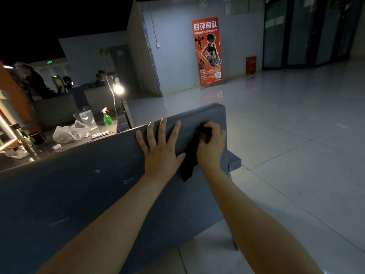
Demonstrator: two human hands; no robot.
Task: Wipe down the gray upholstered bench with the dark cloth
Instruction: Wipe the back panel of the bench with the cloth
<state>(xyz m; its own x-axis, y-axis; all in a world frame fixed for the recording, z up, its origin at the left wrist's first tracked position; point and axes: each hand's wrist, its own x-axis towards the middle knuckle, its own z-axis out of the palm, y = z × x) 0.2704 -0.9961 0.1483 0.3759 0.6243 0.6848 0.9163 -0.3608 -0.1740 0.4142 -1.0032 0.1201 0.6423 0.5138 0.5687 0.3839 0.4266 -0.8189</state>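
The gray upholstered bench [88, 194] stretches from the lower left to its far end at centre. My left hand [160, 147] lies flat on the bench top with its fingers spread. To its right, my right hand [211, 145] grips the dark cloth [189, 159] with curled fingers and presses it on the bench near the far end. Part of the cloth hangs out below my palm towards me.
A dark table [83, 141] to the left carries a green spray bottle [107, 118], a white plastic bag [69, 132], a black mug [37, 137] and a lit lamp [118, 89]. A person [33, 82] stands behind it. Tiled floor [296, 155] spreads to the right; an orange banner [208, 52] stands by the wall.
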